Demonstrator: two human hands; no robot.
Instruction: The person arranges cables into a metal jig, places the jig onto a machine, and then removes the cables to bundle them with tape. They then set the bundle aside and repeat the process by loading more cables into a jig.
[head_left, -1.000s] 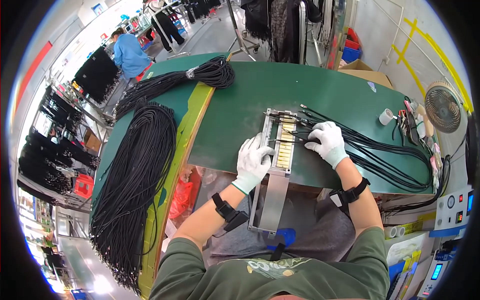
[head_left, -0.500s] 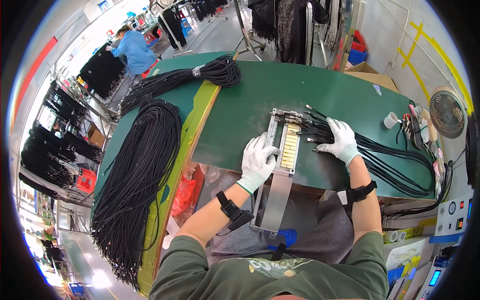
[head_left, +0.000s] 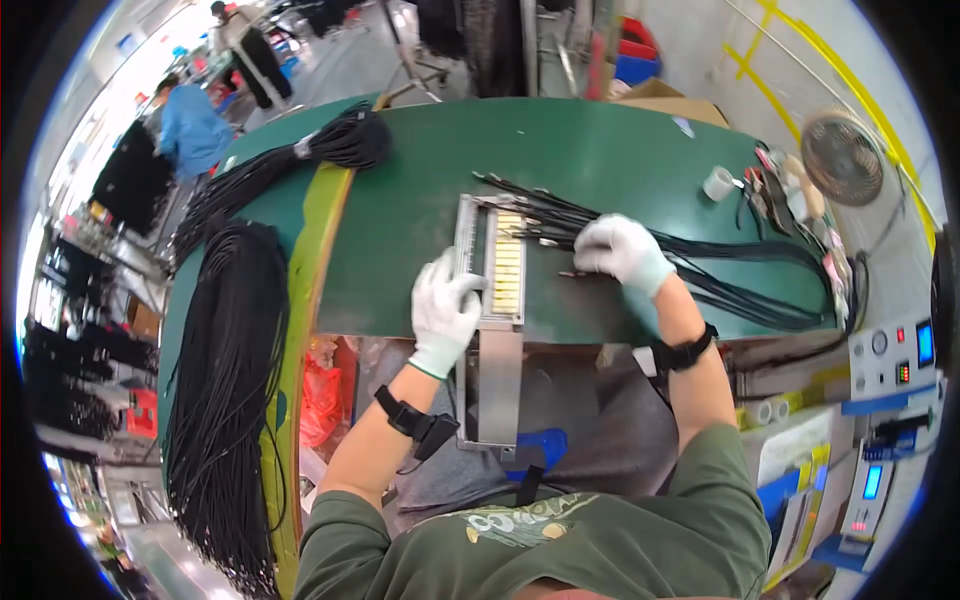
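Note:
A metal jig with a row of pale yellow slots lies at the green table's front edge, its flat plate reaching out past the edge. My left hand, in a white glove, is curled on the jig's left rail, thumb toward the slots. Several black cables with metal ends run from the jig's far end to the right and bend back in a loop. My gloved right hand is over them right of the jig, fingers bent and pinched on a cable whose tip pokes out below the fingertips.
A large bundle of black cables hangs over the left board, and a tied bundle lies behind it. Right are a white cup, pliers and a fan. A person in blue works far left.
The view has swung, so the table sits further left in it. My right hand's fingers, spread over the cables before, are now drawn together. My left hand stays at the jig.

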